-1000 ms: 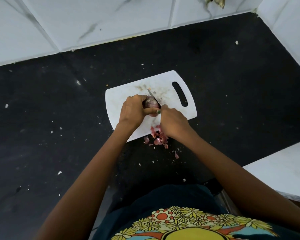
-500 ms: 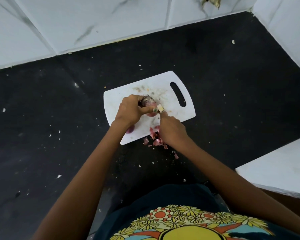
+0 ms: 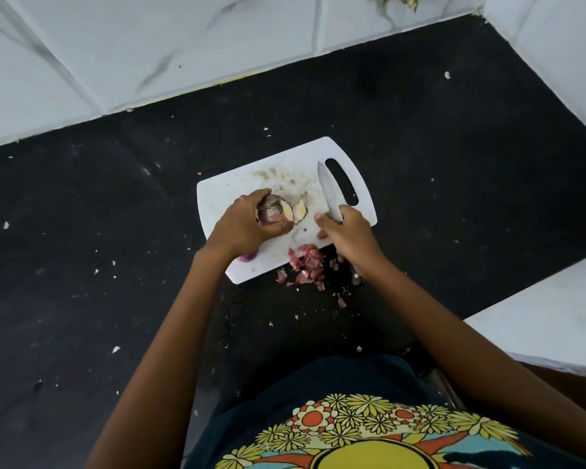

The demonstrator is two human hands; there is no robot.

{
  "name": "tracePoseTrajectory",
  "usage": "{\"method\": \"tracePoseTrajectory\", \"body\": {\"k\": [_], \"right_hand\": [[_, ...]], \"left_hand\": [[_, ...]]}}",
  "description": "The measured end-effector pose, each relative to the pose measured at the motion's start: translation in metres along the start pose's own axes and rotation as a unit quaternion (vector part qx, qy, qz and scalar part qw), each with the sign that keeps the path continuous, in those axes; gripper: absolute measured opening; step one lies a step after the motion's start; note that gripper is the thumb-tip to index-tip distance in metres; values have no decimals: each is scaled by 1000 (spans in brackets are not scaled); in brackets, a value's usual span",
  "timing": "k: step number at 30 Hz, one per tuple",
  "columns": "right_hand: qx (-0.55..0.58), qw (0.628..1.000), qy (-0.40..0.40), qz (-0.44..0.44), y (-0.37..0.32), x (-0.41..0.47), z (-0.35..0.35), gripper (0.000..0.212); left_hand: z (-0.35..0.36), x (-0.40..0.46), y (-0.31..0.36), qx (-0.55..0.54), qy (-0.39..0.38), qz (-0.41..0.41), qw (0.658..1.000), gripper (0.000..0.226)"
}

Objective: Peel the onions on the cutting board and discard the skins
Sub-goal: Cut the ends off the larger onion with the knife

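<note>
Black speckled surface [image 3: 82, 265] ran under white marble-look wall tiles [image 3: 149, 45], with a white cutting board [image 3: 224, 201] lying at an angle near the front edge.

Left hand [image 3: 242, 228] gripped a red onion [image 3: 273, 211] on the board, fingers curled over the top, thumb at the near side. Cut end faced right, showing pale flesh. A trimmed-off end piece [image 3: 300, 211] lay just beside that face, touching or nearly so; couldn't tell which. Outer purple skin looked mostly on.

Right hand [image 3: 347, 236] was closed around the handle of a knife [image 3: 329, 192], blade pointing away over the board beside the handle slot [image 3: 340, 181], clear of the onion.

Pile of red skins [image 3: 305, 262] sat at the board's near edge, spilling onto the surface. A second purple onion [image 3: 249, 257] was partly hidden under the left wrist; peeled or not, couldn't tell.

Judgement: step in hand was end-trimming done, skin removal not yet started on this onion. Task partway; skins heaped, not discarded.

Next move probably called for catching the skin edge at the cut face with knife tip or thumb and stripping it back, left hand rotating the onion. Blade close to the left thumb was the risk.
</note>
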State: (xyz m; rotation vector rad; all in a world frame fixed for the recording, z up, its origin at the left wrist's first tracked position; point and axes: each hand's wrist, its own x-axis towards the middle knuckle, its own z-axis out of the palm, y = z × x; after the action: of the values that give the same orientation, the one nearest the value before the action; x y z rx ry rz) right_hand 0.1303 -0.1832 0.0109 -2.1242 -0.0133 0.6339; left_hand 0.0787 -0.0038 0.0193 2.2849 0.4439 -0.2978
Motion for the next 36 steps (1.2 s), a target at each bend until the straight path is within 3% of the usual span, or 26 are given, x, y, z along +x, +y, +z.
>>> {"method": "tracePoseTrajectory", "body": {"k": [6,12,19,31,36], "right_hand": [[77,997,-19,1,-11,7,15,47],[106,993,-39,-18,-20,8,23,32],[85,996,-4,-27,-20,8,24,29],[104,992,21,-74,-41,0,-9,27],[168,985,-8,-34,-44,2,-16,20]], "left_hand": [[4,-4,7,3,33,3,999,73],[10,-8,15,46,46,-15,998,86],[17,-6,21,73,99,-11,992,77],[23,-5,30,-90,193,8,977,74],[25,-4,28,-161,208,-7,965,68]]}}
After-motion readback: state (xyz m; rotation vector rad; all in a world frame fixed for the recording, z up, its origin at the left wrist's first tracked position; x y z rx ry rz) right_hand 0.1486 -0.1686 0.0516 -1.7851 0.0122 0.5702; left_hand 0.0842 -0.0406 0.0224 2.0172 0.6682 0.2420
